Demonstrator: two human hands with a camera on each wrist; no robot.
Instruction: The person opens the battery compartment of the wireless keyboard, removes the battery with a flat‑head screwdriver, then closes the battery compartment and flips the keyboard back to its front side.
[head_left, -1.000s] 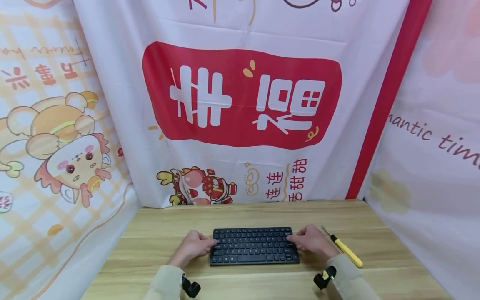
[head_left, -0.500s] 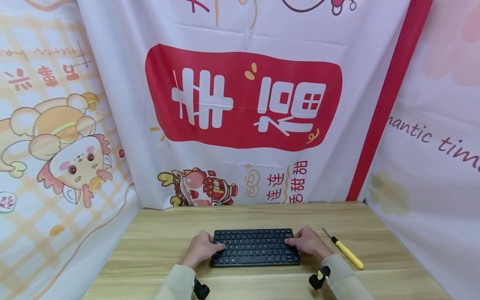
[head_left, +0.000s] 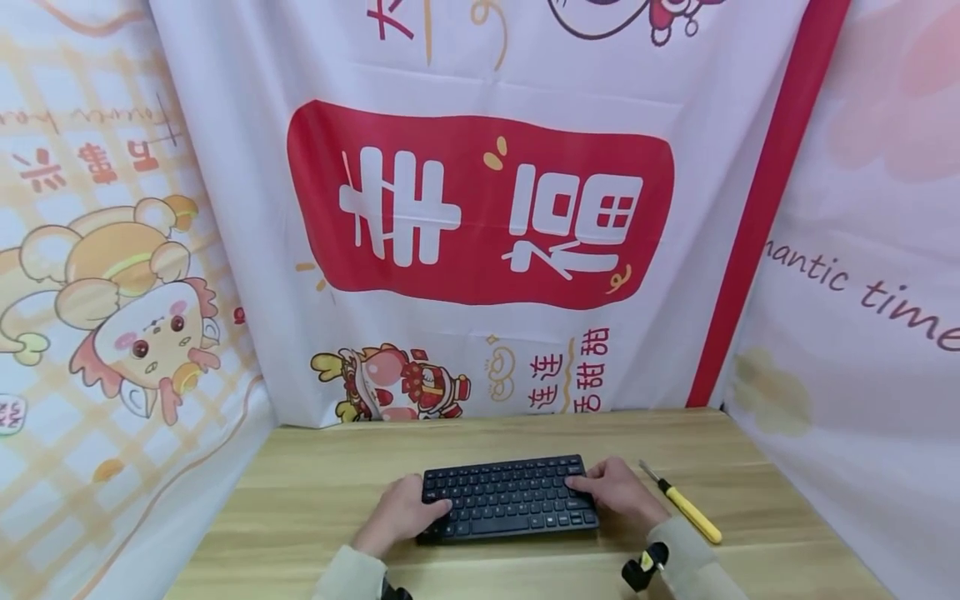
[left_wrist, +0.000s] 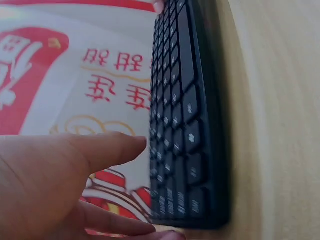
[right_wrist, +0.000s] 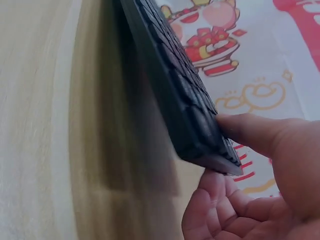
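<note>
- One keyboard point(head_left: 517, 496) is in view, black, above the middle of the wooden table point(head_left: 300, 508), between the two hands.
- Two hands hold it, one at each end.
- The left hand point(head_left: 401, 510) has the left end pinched: its thumb lies over the end keys, its other fingers reach around the edge, and the gap between them is just the keyboard's thickness.
- The right hand point(head_left: 618, 489) pinches the right end, thumb on top of the keys and curled fingers underneath. The right wrist view shows this end raised off the table, with shadow below it.
- Whether the left end touches the table cannot be told.
- One screwdriver point(head_left: 692, 512) with a yellow handle lies on the table, beyond the right hand and apart from it.
- Two pale sleeves point(head_left: 686, 554) and two black wrist devices point(head_left: 645, 567) show at the lower edge.
- Three printed cloths point(head_left: 480, 333) stand around the table: left, back and right.
- Half a second ago the keyboard sat level; now it slants, its right end higher in the head view.
- A second ago the left thumb was only at the keyboard's edge; now it reaches over the keys.
- The screwdriver keeps its place on the table.
</note>
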